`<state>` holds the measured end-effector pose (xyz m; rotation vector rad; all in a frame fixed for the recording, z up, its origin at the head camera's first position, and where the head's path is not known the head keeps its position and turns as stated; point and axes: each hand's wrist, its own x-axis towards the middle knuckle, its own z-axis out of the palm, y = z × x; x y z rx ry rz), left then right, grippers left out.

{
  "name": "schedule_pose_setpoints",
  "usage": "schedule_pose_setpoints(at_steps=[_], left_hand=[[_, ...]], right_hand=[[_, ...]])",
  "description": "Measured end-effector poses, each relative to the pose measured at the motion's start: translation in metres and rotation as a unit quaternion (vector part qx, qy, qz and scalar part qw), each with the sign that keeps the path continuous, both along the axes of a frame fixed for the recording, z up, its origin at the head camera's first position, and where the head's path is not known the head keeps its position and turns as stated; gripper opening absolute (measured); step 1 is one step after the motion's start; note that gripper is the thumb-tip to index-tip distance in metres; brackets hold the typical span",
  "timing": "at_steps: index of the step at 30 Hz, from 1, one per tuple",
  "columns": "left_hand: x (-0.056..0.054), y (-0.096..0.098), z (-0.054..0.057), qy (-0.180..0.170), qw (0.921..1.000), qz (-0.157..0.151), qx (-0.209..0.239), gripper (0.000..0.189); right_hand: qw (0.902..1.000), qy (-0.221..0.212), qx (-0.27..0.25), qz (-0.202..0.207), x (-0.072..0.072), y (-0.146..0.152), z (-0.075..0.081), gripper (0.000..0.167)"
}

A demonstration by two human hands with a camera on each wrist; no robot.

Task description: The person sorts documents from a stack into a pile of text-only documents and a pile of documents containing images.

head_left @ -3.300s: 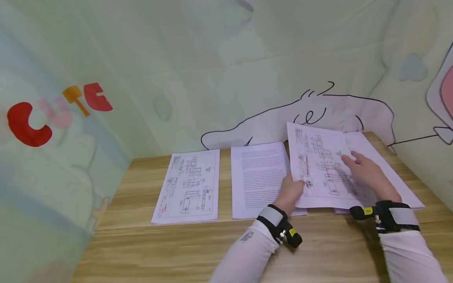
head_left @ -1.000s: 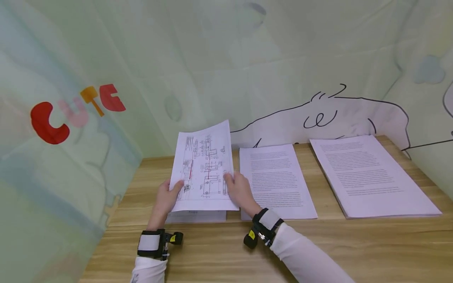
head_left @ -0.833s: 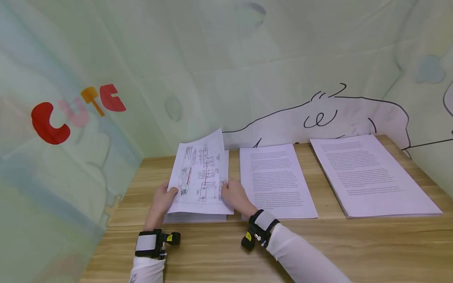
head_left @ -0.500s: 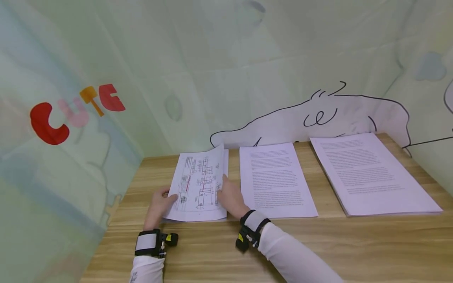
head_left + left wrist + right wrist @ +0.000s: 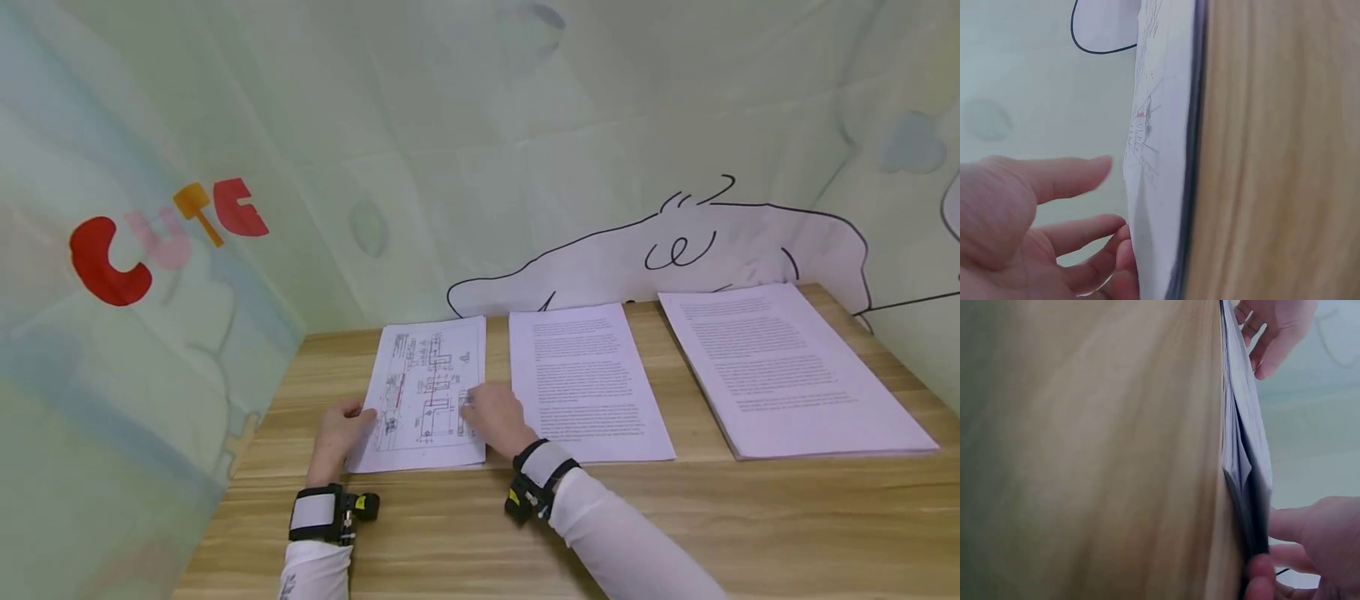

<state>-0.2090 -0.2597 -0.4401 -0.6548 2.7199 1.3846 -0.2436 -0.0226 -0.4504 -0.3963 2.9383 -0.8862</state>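
A technical drawing sheet with red marks lies on top of the left paper stack. My left hand is at its left edge; in the left wrist view the thumb stands off the paper and the loosely extended fingers touch the edge. At the right edge, my right hand pinches the sheet, its thumb over the top face and fingertips at the side. The right wrist view shows a gap under the upper paper there.
A stack of text pages lies just right of my right hand. Farther right is a thicker text stack. All rest on a wooden table with a printed curtain close behind.
Both hands have brought the drawing sheet from the right stack over to the left one. Its raised right side has since come down flat, and the left thumb has lifted off.
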Motion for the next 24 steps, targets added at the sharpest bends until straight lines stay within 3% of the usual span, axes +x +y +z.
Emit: schedule_pose_setpoints(at_steps=[7, 12, 15, 21, 22, 24], left_hand=[[-0.002, 0.0, 0.0, -0.016, 0.9996, 0.019, 0.014, 0.048], [-0.002, -0.001, 0.002, -0.009, 0.9995, 0.014, 0.026, 0.054], [-0.008, -0.006, -0.004, 0.008, 0.9998, 0.01, 0.016, 0.056], [-0.047, -0.024, -0.05, 0.108, 0.9921, -0.003, -0.064, 0.065], [-0.051, -0.022, -0.052, 0.123, 0.9896, -0.008, -0.074, 0.065], [-0.042, -0.004, -0.03, 0.147, 0.9872, -0.034, -0.052, 0.056]], right_hand=[[0.995, 0.022, 0.086, 0.046, 0.007, -0.005, 0.002, 0.028], [0.9887, 0.042, 0.136, 0.047, 0.01, -0.003, 0.007, 0.043], [0.9917, 0.057, 0.105, 0.049, 0.009, 0.004, 0.01, 0.046], [0.995, 0.076, -0.019, 0.063, 0.008, 0.03, 0.027, 0.037], [0.9944, 0.078, -0.03, 0.065, 0.007, 0.035, 0.03, 0.036], [0.993, 0.083, -0.049, 0.069, 0.005, 0.047, 0.035, 0.036]])
